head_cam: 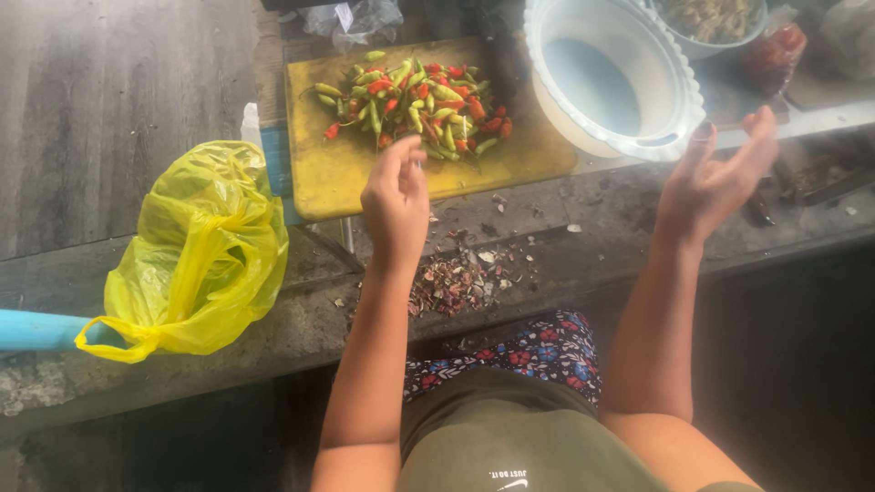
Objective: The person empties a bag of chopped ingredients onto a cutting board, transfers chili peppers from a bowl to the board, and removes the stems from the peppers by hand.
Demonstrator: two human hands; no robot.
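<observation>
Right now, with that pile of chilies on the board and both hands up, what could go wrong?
1. The yellow cutting board juts past the ledge; leaning on that edge might tip it and spill the chilies.
2. The white bowl also overhangs near the raised right hand; a careless swing could knock it off.
3. The left hand is pinching at the chilies barehanded, so touching the eyes afterwards would likely sting.
</observation>
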